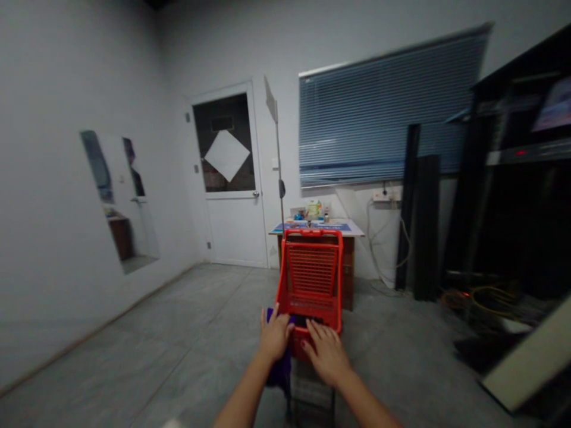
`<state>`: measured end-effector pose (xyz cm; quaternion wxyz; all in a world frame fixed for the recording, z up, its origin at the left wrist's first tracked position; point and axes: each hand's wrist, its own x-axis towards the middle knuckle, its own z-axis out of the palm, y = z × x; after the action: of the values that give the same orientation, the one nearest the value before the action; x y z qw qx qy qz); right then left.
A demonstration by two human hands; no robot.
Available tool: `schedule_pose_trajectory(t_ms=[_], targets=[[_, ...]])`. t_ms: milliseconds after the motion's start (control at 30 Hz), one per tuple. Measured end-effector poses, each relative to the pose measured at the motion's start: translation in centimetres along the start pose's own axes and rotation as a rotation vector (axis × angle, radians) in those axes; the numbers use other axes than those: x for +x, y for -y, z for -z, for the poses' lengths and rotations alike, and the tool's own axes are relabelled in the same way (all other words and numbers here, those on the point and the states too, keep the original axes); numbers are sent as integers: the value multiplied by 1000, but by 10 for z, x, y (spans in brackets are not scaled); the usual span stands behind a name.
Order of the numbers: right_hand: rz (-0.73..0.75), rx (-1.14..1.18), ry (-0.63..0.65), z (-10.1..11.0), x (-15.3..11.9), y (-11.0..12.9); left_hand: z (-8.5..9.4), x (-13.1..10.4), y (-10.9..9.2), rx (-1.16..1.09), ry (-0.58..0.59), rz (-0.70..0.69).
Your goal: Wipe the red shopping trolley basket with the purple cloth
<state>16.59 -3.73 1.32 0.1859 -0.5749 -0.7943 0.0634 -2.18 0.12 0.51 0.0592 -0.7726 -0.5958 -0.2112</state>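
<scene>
Hands [275,336] [329,355] at near edge of red cart [311,267], open floor [200,321] leftward

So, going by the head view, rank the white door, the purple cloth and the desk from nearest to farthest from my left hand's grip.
From your left hand:
1. Purple cloth: right at the grip, hanging at the red cart's left side.
2. Desk: ahead, beyond the cart.
3. White door: farthest, back wall, left of the desk.
</scene>
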Motion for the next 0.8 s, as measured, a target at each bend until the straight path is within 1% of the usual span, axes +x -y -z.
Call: schedule_pose_trajectory(t_ms=[67,133,233,300,433,533,633,733,800], targets=[[5,-3,1,0,0,-5,3,1,5,-2,15,-5],[0,-9,-12,0,-1,-10,4,1,5,0,20,12],[-9,-5,-26,-1,-2,-16,2,2,-3,-3,24,22],[-12,-9,-32,-2,-3,-21,0,3,-9,-7,29,-2],[15,-16,-30,-1,-4,-29,0,6,-11,-1,40,-54],[22,-11,-26,0,-4,-29,1,6,-12,13,-2,-1],[-1,-19,-28,0,-3,-24,-3,2,-24,-3,-52,52],[-6,-26,-28,-1,-2,-22,-7,-1,-36,-14,-57,9],[2,-30,-22,-2,-2,-24,-8,-1,-35,-18,-49,-24]])
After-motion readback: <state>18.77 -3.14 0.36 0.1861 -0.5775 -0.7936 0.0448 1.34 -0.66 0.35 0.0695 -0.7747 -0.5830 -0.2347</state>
